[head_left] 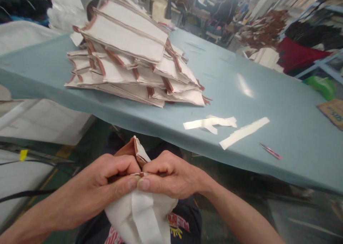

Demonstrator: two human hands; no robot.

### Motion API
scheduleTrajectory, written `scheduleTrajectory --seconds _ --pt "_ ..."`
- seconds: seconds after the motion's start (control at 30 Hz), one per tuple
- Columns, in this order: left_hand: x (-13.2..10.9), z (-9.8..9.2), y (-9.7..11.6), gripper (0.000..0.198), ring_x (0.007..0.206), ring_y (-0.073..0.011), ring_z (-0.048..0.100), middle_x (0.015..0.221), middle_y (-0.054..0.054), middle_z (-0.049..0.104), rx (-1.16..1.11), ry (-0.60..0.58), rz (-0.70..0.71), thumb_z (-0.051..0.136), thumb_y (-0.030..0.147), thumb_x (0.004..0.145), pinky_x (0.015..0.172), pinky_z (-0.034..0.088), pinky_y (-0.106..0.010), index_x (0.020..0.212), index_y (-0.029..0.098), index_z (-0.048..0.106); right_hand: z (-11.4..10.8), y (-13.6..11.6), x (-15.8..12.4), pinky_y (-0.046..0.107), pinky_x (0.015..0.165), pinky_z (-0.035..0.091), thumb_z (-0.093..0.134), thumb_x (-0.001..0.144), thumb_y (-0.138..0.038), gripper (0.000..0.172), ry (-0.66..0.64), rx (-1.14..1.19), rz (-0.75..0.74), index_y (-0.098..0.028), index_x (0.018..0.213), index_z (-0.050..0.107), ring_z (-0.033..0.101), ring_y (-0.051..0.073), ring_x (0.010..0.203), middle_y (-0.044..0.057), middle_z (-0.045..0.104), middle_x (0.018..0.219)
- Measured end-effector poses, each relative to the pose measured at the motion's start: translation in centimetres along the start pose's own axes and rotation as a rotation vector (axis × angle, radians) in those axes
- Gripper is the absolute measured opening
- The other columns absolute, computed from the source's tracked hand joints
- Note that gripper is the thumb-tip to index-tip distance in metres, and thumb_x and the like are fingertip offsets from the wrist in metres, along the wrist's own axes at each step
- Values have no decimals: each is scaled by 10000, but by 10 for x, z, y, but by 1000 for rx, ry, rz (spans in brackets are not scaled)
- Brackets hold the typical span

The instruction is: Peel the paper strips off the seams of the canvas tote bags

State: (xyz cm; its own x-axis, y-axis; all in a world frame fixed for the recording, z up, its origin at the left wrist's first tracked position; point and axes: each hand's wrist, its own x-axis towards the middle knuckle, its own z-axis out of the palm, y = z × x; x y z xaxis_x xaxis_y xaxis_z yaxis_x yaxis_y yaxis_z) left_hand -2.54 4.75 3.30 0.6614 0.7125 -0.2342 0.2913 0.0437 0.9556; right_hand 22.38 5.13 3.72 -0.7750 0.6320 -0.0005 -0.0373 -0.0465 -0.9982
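A white fabric piece with brown trim [120, 215] hangs over my lap, gripped by both hands along its upper edge. My left hand [112, 183] is closed on the edge, its thumb on top and the fingers curled underneath. Right beside it, my right hand [171, 176] pinches the same edge, and the two thumb tips meet. A brown and white corner of the piece [140, 151] sticks up beyond my knuckles. Down its front runs a lighter white band [144, 219]. What my curled fingertips touch underneath is hidden.
Ahead stands a blue-topped table [214, 79] with a tall pile of white fabric pieces with brown trim [128, 54]. Several white strips [243, 133] and pink-handled thread snips [270, 151] lie near its front edge. A green object [320, 86] is at the far right.
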Motion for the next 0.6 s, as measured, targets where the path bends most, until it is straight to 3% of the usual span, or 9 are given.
scheduleTrajectory --seconds 0.13,0.3,0.47,0.6 --pt "-3 10 -3 581 626 -116 351 700 68 425 -188 -20 3 727 684 1078 525 308 -189 760 210 618 14 0 -1 284 515 227 849 1051 -411 669 57 128 -108 -243 608 377 261 78 538 -97 296 579" --pt "1 20 -6 733 593 -100 327 684 73 415 -346 -49 -18 724 874 1009 494 276 -193 746 209 567 23 8 -10 273 502 232 820 1062 -540 656 135 165 -52 -248 638 414 278 78 531 -96 327 576" --pt "1 18 -16 700 582 -94 318 696 72 440 -393 -60 -55 755 862 989 479 284 -183 790 205 618 16 7 -18 246 540 302 740 1095 -598 567 92 81 10 -255 746 453 356 100 596 -83 411 646" --pt "-2 10 -9 502 618 -120 499 743 22 644 -83 22 13 687 631 1111 522 417 -165 844 214 765 8 4 -19 234 524 275 725 1070 -526 514 109 -97 -8 -252 735 448 354 97 586 -81 407 649"
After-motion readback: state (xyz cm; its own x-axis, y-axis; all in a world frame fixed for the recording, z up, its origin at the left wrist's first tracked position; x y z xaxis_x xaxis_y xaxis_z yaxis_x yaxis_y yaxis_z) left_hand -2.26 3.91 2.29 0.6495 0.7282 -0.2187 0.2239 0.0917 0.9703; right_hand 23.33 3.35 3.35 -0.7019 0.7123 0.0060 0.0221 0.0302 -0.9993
